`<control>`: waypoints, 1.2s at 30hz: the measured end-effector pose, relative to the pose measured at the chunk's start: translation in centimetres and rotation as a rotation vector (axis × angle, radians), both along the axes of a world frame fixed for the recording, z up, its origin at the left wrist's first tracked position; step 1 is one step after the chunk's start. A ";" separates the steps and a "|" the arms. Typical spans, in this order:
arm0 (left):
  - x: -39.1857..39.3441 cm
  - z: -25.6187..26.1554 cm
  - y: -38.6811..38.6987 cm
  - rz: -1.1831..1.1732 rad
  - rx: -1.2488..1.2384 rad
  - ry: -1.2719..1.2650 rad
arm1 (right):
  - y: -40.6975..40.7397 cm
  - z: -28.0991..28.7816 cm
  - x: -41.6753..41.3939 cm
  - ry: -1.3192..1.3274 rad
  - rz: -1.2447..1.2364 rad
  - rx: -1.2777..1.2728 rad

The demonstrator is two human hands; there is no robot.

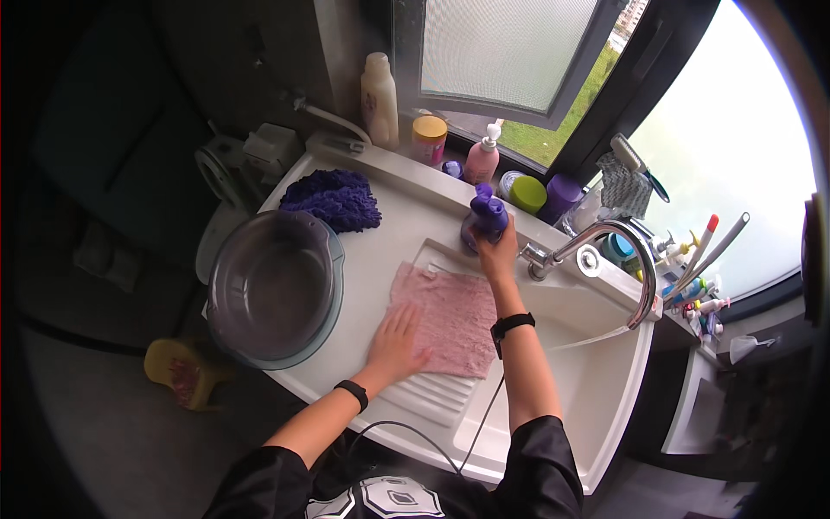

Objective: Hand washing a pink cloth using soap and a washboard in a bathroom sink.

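Note:
A wet-looking pink cloth [454, 318] lies spread over the ribbed washboard part [428, 397] of a white sink counter. My left hand [397, 340] rests flat on its left edge, fingers apart. Near the back ledge, my right hand [498, 250] grips a purple bottle [486, 217], which stands at or just above the counter; whether it touches is hard to tell. A bunched dark purple shaggy cloth [332, 200] sits at the back left. In front of that cloth are stacked plastic basins, a grey one [275, 285] on top of a bluish one [338, 259].
Water runs from the curved chrome faucet [639, 259] into the sink basin [570, 389] at right. Along the window ledge stand a large cream bottle [380, 104], a yellow-lidded jar [428, 139], a pink pump bottle [482, 162] and other containers. A yellow stool [162, 363] is at lower left.

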State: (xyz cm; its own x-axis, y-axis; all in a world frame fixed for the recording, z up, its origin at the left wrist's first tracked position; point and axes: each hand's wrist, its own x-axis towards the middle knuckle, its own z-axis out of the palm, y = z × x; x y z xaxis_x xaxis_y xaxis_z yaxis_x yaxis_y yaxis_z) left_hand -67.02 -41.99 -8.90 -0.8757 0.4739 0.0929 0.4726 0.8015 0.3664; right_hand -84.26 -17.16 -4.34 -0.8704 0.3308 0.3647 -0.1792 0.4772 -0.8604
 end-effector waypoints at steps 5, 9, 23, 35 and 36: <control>-4.5 1.2 0.6 0.074 -0.095 -0.278 | -0.9 -3.3 3.2 -0.300 -0.165 0.368; -11.1 0.6 0.9 0.040 -0.034 -0.123 | 0.5 -7.8 10.0 -0.260 0.033 0.737; -17.8 9.2 -0.4 -0.089 0.195 -0.370 | 5.0 4.8 12.0 -0.334 0.168 0.424; -9.5 10.5 -3.1 -0.178 0.246 -0.108 | 4.5 5.2 19.4 -0.242 0.271 0.487; -7.9 9.5 -3.5 -0.206 0.156 -0.099 | 4.2 3.7 20.8 -0.253 0.295 0.445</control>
State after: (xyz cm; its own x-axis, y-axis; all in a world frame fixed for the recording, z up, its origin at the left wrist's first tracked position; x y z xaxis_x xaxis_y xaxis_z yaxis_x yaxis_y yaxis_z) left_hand -74.88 -45.46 0.60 -0.7710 0.6294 0.0970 0.5751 0.6228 0.5304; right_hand -63.45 -12.98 -0.65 -0.9803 -0.0760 0.1823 -0.1749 0.7634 -0.6218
